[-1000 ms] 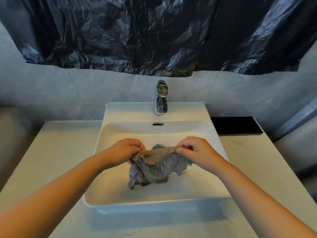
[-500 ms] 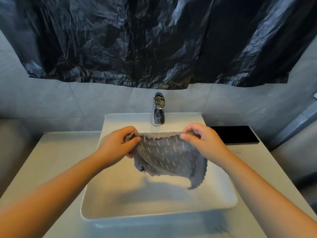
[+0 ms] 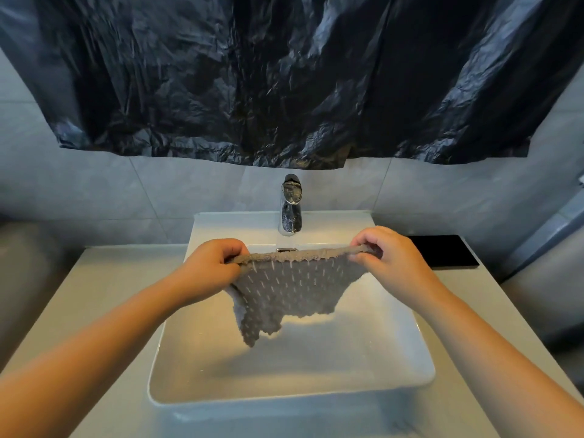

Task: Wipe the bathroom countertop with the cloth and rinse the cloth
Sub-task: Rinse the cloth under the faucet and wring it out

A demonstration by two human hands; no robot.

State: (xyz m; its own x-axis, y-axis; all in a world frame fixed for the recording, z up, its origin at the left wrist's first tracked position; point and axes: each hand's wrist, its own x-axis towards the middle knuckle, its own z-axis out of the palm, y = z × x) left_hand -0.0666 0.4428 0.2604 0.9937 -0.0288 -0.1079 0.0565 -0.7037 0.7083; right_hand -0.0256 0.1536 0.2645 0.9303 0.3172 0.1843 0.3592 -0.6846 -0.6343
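Now both hands pinch the grey cloth by its top edge, stretched flat btwn them above the sink basin. Left hand closed on the left corner, right hand closed on the right corner, knuckles up, forearms angling in from the lower corners. Cloth hangs clear of the basin floor, in front of the chrome faucet. Black phone-like slab lies at the countertop back-right edge.

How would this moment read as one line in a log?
left hand: grips cloth corner | right hand: grips other corner | cloth: spread, hanging over sink | faucet: no water visible
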